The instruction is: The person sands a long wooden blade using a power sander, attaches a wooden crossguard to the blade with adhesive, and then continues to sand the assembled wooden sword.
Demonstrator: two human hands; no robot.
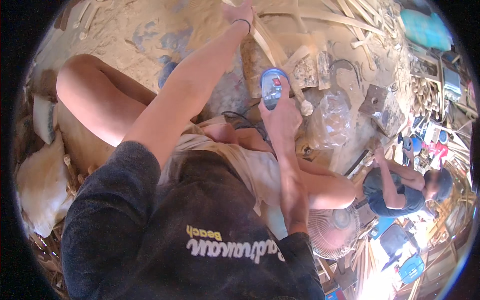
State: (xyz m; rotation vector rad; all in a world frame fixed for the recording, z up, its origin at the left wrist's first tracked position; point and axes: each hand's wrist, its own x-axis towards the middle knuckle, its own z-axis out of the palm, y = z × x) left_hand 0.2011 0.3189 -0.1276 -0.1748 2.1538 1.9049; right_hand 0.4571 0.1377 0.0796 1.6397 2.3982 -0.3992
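Clock positions refer to the centre of the view. At 9 o'clock, a whitish sack (42, 175) lies beyond the left thigh. Dust covers the floor (117, 37) at 11 o'clock. At 12 o'clock, at the upper edge, the left hand (242, 11) grasps a pale wooden workpiece (262, 41); its fingers are partly cut off by the frame. A dark band (243, 21) encircles the wrist. The workpiece slants from this hand toward 1 o'clock, where its near end meets the outline of a blue-and-grey palm sander (272, 91). Contact between the two cannot be confirmed. The right hand (283, 116) grips the sander from its near side, fingers wrapped around the body. A knob-ended wooden piece (301, 98) lies just right of the sander. Between 2 and 3 o'clock rests a crumpled clear plastic bag (332, 120). A fan (336, 232) with a wire guard stands at 4 o'clock, beside the right knee. A square-faced wooden block (376, 100) sits past the bag. Between 3 and 4 o'clock is a co-worker (395, 192) in dark clothing. A turquoise bundle (425, 29) occupies 2 o'clock, near the rim.
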